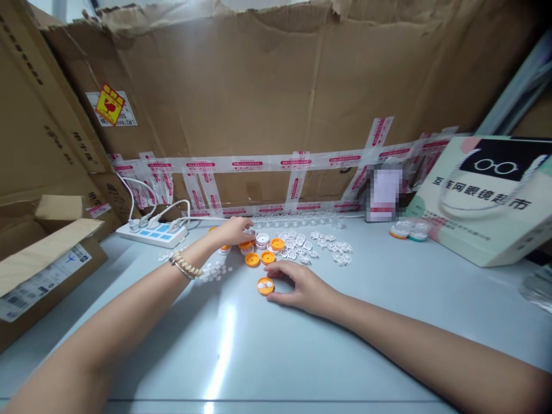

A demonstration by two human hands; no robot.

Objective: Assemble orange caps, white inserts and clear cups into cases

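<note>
My right hand (pixel 299 284) rests on the pale table (pixel 302 345), fingers curled round an orange cap (pixel 265 285) with white pieces inside it. My left hand (pixel 235 230), with a beaded bracelet (pixel 186 265) on the wrist, reaches further back and pinches a small white piece at a cluster of orange caps (pixel 259 256) and white caps (pixel 262 238). A heap of small white plastic parts (pixel 314 246) lies just right of the caps. More white discs (pixel 214 270) lie beside my left wrist.
A white power strip (pixel 152 233) with plugged cables sits at the back left. Taped cardboard (pixel 276 115) walls the table. A cardboard box (pixel 38 270) stands at the left, a printed paper bag (pixel 487 195) at the right with two small cases (pixel 407 231) beside it.
</note>
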